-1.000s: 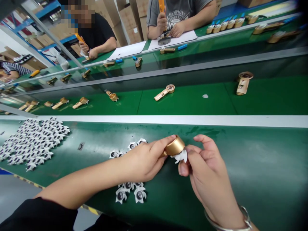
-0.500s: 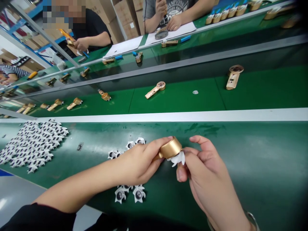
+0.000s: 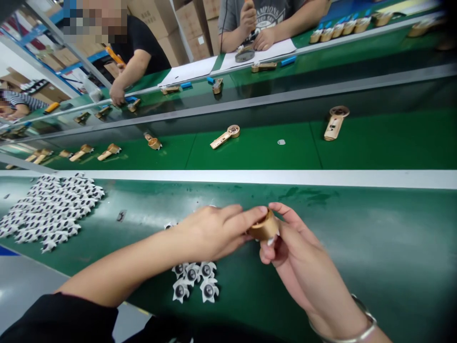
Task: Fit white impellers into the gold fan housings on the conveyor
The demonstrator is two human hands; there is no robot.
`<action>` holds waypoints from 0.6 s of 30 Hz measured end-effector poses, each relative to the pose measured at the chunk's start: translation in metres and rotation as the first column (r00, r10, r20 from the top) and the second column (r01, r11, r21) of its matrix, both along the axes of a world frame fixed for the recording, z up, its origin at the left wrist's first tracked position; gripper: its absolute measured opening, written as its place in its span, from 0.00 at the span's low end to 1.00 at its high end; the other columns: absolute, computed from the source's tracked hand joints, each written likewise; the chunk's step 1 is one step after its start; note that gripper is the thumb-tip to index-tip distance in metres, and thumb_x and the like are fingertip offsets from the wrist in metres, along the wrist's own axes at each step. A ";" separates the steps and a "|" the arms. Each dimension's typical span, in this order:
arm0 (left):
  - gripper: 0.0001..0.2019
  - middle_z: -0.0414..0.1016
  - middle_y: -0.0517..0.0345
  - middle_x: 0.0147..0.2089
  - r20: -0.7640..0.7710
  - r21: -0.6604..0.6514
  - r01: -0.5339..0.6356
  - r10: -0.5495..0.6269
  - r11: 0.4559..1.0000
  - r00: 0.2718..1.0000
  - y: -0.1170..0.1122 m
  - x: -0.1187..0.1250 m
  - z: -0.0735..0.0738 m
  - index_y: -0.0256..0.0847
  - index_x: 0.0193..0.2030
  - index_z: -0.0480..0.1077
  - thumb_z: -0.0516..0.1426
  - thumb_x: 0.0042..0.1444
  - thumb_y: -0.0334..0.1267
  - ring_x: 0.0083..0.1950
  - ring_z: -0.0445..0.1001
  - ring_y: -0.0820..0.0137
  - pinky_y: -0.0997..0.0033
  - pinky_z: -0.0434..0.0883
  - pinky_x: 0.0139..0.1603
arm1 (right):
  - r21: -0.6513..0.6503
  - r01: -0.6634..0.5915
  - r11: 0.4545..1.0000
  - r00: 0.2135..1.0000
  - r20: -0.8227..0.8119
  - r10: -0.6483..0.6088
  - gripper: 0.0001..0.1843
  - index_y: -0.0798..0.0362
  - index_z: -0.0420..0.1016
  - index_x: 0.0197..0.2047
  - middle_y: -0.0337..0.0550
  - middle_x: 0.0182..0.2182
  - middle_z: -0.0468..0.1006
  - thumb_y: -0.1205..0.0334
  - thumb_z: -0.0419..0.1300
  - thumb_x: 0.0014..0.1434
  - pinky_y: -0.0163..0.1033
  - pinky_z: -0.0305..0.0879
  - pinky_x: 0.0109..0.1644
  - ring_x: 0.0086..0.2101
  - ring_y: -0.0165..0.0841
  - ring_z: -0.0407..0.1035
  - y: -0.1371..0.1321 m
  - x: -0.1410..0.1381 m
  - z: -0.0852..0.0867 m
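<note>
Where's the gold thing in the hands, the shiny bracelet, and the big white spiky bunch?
Gold thing [image 3: 266,229]: head view, outer wall.
Bracelet [image 3: 372,325]: head view, its band.
White spiky bunch [image 3: 53,208]: head view, its middle.

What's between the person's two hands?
In the head view, a gold part, white tips showing below it, sits between the left hand and the right hand.

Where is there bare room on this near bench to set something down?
Widest: green bench right of the right hand, below the white rail. Smaller: between the big impeller pile and the left arm. Crowded: that pile, and the loose impellers around that arm.
</note>
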State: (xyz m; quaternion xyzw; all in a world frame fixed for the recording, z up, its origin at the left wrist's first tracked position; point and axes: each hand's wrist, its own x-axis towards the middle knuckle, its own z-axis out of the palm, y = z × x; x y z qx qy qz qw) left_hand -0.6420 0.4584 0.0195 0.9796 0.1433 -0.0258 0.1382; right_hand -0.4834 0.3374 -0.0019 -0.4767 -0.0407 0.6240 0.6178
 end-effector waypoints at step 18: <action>0.24 0.60 0.44 0.69 0.270 0.240 -0.806 0.760 0.541 0.591 0.179 -0.003 -0.024 0.40 0.65 0.63 0.56 0.66 0.45 0.67 0.64 0.52 0.41 0.64 0.65 | -0.095 -0.487 0.868 0.160 0.967 0.196 0.16 0.54 0.77 0.48 0.51 0.45 0.77 0.65 0.49 0.65 0.44 0.68 0.46 0.40 0.39 0.73 0.058 -0.046 -0.048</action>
